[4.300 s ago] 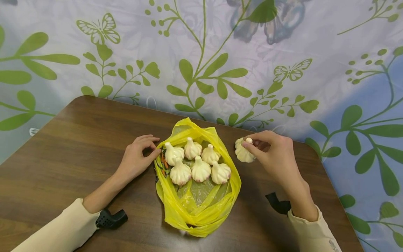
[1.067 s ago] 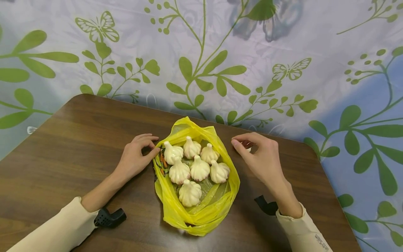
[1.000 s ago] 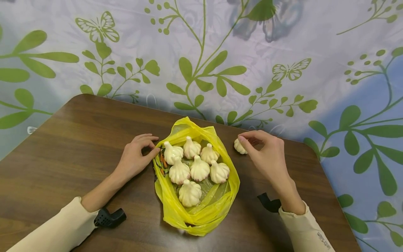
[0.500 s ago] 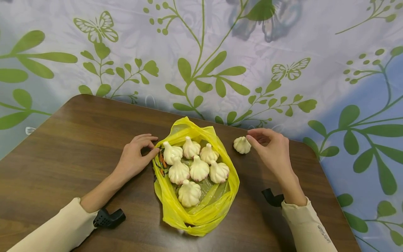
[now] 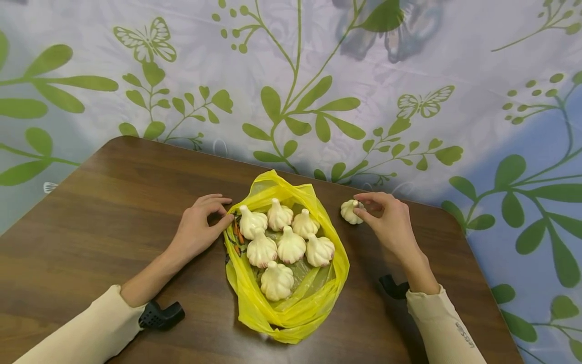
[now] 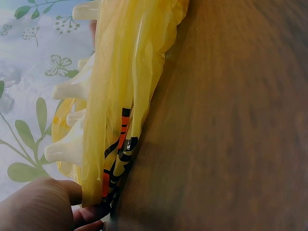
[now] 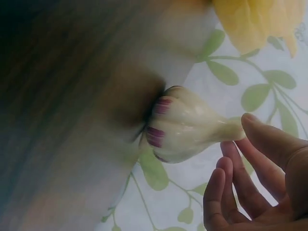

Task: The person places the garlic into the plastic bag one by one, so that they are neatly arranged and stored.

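My left hand [image 5: 200,225] pinches the left rim of a yellow plastic bag [image 5: 295,328], thumb on one side and fingers on the other in the left wrist view. The bag lies with its mouth spread wide. Several white garlic bulbs [image 5: 291,246] sit stem-up inside, one [image 5: 277,281] nearer the front than the others. Right of the bag, another garlic bulb [image 5: 350,212] stands on the table. My right hand [image 5: 391,222] has thumb and index finger at its stem, pinching it; purple streaks mark the bulb's base [image 7: 156,134] in the right wrist view.
The brown wooden table [image 5: 136,202] runs back to a wall covering [image 5: 204,60] printed with green leaves and butterflies. Black wrist mounts [image 5: 161,316] sit by both cuffs. The lone bulb stands close to the table's back edge.
Since the oldest frame, one more bulb has come into the front of the bag. My right hand has moved from beside the outside bulb onto its stem. My left hand stays put.
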### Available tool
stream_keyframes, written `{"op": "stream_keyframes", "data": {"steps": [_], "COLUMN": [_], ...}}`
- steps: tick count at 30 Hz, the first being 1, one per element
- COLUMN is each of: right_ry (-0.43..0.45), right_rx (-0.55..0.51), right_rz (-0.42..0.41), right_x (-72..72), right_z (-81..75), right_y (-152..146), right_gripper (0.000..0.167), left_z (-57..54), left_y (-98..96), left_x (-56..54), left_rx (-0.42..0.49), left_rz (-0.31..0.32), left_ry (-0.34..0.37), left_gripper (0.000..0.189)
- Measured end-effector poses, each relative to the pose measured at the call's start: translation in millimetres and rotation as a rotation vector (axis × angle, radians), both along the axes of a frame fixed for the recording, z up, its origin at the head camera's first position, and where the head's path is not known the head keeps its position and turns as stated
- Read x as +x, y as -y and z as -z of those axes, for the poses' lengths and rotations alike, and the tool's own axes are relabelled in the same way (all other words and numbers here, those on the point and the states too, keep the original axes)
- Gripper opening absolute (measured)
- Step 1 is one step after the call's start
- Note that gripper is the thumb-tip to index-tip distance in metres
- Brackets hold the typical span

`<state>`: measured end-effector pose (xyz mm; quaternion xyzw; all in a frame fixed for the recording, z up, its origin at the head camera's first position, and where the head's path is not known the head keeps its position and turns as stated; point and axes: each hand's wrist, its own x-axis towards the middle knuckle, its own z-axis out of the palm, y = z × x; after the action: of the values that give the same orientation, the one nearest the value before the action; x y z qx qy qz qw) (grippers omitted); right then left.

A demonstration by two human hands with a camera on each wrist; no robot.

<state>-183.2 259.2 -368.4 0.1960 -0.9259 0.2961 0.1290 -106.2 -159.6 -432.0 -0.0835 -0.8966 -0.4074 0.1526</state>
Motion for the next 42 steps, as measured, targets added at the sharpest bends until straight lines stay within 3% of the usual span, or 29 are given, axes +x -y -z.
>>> {"op": "stream_keyframes", "data": {"steps": [7, 16, 27, 42], "right_ry": [0.001, -0.014, 0.006, -0.095], "right_rx": [0.024, 0.027, 0.034, 0.021], "right_rz": [0.013, 0.029, 0.015, -0.005], "right_x": [-0.3, -1.0, -4.8, -1.9], "right_z": [10.6, 15.9, 13.2, 6.3], "right_y": [-3, -4, 1, 5], "right_gripper": [0.023, 0.02, 0.02, 0.014], "left_z": [4.7, 2.1, -1.9, -1.2], "left_y": [-2.8, -2.1, -0.2, -0.3], "left_x": [0.8, 0.2, -0.6, -0.5], "left_rx": [0.001, -0.003, -0.014, -0.007], "left_rz": [0.001, 0.006, 0.0, -0.002], "left_ry": [0.009, -0.011, -0.018, -0.025], "left_gripper": [0.016, 0.017, 0.016, 0.016]}}
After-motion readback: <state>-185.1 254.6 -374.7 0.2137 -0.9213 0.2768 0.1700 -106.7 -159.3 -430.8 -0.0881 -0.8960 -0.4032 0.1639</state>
